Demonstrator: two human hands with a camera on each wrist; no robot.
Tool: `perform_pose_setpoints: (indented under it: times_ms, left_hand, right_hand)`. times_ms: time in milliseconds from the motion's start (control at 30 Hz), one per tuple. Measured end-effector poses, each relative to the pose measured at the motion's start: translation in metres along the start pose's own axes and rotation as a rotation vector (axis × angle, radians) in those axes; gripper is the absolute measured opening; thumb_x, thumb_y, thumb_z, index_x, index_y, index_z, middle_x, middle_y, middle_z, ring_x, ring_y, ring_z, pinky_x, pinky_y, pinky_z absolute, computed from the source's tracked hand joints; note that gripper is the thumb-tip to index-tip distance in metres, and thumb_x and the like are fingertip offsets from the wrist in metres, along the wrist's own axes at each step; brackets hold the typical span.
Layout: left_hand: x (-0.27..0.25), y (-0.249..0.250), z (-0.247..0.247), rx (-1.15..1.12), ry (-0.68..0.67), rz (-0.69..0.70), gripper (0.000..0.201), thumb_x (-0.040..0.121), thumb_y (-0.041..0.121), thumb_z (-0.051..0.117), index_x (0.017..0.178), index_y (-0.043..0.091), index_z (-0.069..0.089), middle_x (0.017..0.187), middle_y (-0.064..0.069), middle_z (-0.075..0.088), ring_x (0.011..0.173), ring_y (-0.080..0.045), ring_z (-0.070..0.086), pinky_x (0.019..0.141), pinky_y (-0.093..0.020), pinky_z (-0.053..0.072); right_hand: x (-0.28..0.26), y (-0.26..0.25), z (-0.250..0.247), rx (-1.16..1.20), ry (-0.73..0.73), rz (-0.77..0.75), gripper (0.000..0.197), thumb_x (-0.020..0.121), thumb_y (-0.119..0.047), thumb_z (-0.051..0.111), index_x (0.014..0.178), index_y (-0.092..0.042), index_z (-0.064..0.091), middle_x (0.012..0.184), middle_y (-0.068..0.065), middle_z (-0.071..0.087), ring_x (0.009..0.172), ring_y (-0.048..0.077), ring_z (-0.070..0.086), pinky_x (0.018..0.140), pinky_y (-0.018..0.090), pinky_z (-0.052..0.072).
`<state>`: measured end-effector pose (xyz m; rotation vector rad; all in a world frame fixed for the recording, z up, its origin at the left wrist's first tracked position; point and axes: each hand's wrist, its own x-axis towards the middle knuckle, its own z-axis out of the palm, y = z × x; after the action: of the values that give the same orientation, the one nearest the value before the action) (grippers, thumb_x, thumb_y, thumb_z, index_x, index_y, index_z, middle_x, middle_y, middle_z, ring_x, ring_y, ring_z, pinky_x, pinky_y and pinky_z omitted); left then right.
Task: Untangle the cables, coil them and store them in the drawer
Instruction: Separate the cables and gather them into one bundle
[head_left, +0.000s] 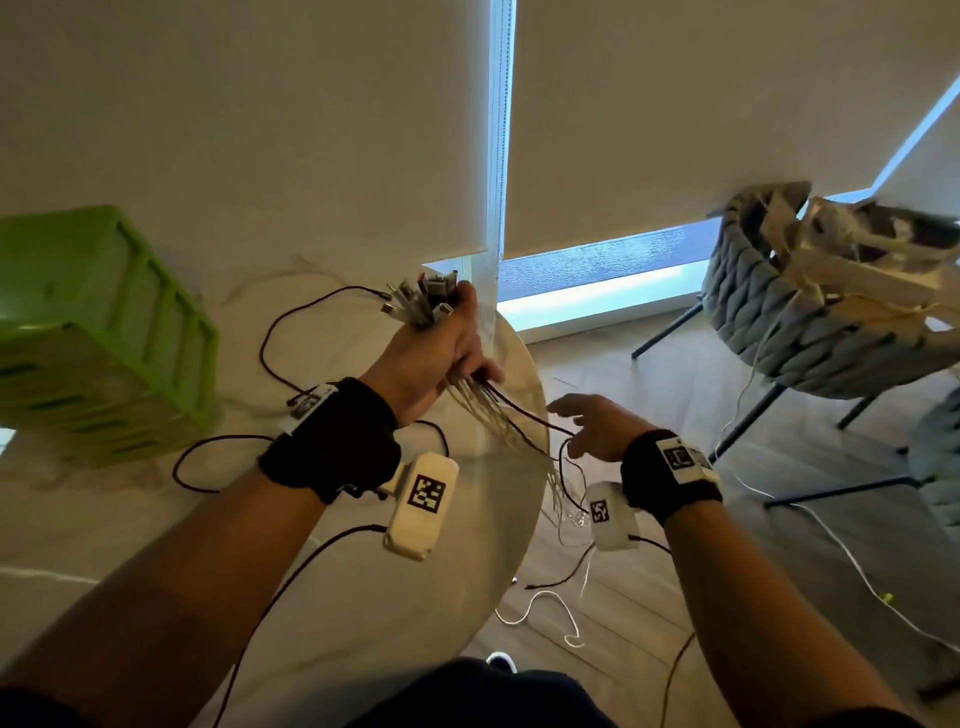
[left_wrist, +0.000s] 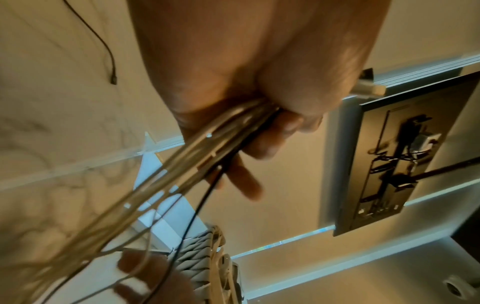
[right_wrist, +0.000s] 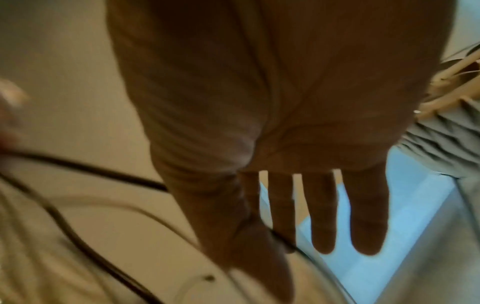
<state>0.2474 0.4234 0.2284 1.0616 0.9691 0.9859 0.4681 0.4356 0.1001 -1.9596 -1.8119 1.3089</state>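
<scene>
Green drawer unit (head_left: 98, 332) sits at the counter's (head_left: 322, 582) left edge, cut off by the frame; can't tell if any drawer is open. Loose black cable (head_left: 270, 358) loops on the counter between the unit and the left hand (head_left: 431, 358).

Left hand is held above the counter's far right edge, fingers (left_wrist: 262, 142) clenched round a cable bundle (head_left: 498, 415). Connector ends (head_left: 421, 301) fan out above the fist; pale and black strands trail down past the counter's right edge. The left wrist view shows the strands leaving the fist, blurred lower down; individual cables can't be counted.

Right hand (head_left: 597, 426) is just right of the counter edge, fingers (right_wrist: 322, 211) straight and spread, gripping nothing. A black strand runs by the thumb; contact is unclear, right wrist view is blurred.

Only the head view shows the white cable (head_left: 550, 613) on the floor (head_left: 649, 597) and the grey woven chair (head_left: 810, 322) further right, partly cut off.
</scene>
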Motion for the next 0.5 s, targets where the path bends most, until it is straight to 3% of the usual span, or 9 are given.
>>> perform_pose_setpoints:
  times_ms: [100,167,267,333,367,433,500]
  left_hand:
    - [-0.005,-0.012,-0.011,-0.067,0.069,-0.098,0.048,0.085,0.050,0.052,0.050,0.021,0.038,0.047,0.002,0.022,0.053,-0.021,0.020,0.068,-0.035,0.053]
    - [-0.012,-0.017,-0.017,-0.026,0.105,-0.139,0.040,0.096,0.037,0.050,0.062,0.017,0.044,0.047,0.005,0.027,0.052,-0.019,0.019,0.062,-0.031,0.046]
    - [-0.025,-0.022,-0.022,0.086,0.108,-0.140,0.026,0.100,0.012,0.041,0.078,0.009,0.053,0.049,0.002,0.037,0.053,-0.018,0.030,0.056,-0.030,0.044]
    - [-0.033,-0.029,-0.028,0.143,0.118,-0.138,0.018,0.099,0.004,0.040,0.086,0.003,0.054,0.060,-0.008,0.043,0.055,-0.020,0.039,0.054,-0.030,0.047]
    - [-0.037,-0.033,-0.031,0.172,0.120,-0.143,0.016,0.098,0.003,0.041,0.088,0.002,0.053,0.064,-0.011,0.044,0.057,-0.022,0.042,0.055,-0.032,0.047]
    - [-0.045,-0.037,-0.038,0.224,0.125,-0.174,0.018,0.098,0.002,0.041,0.082,0.002,0.052,0.062,-0.013,0.048,0.056,-0.024,0.047,0.058,-0.037,0.043]
    - [-0.051,-0.039,-0.047,0.229,0.130,-0.195,0.023,0.098,-0.001,0.039,0.078,0.003,0.051,0.055,-0.010,0.052,0.050,-0.020,0.051,0.056,-0.037,0.043]
  right_hand:
    - [-0.019,-0.051,-0.008,0.274,0.215,-0.256,0.044,0.081,0.014,0.051,0.101,-0.022,0.065,0.113,0.004,0.065,0.109,0.027,0.063,0.095,0.038,0.050]
    - [-0.037,-0.092,-0.005,0.405,0.322,-0.379,0.043,0.083,0.012,0.047,0.100,-0.023,0.065,0.109,0.003,0.067,0.106,0.021,0.063,0.093,0.034,0.049]
    - [-0.062,-0.145,0.013,0.530,0.212,-0.546,0.023,0.098,-0.020,0.050,0.119,-0.024,0.059,0.112,-0.001,0.065,0.100,0.007,0.062,0.083,0.022,0.050]
    - [-0.067,-0.166,0.027,0.494,0.098,-0.608,0.028,0.099,-0.033,0.048,0.125,-0.026,0.057,0.105,-0.006,0.064,0.092,0.002,0.062,0.075,0.016,0.048]
    - [-0.066,-0.173,0.032,0.421,0.085,-0.633,0.027,0.098,-0.034,0.049,0.122,-0.027,0.059,0.103,-0.008,0.065,0.094,0.001,0.062,0.079,0.016,0.048]
    - [-0.064,-0.185,0.040,0.208,0.095,-0.693,0.023,0.098,-0.032,0.050,0.112,-0.024,0.066,0.106,-0.008,0.067,0.098,0.005,0.061,0.089,0.026,0.050]
    - [-0.063,-0.193,0.047,0.071,0.084,-0.743,0.023,0.098,-0.029,0.047,0.108,-0.022,0.067,0.106,-0.006,0.069,0.097,0.009,0.061,0.092,0.033,0.050]
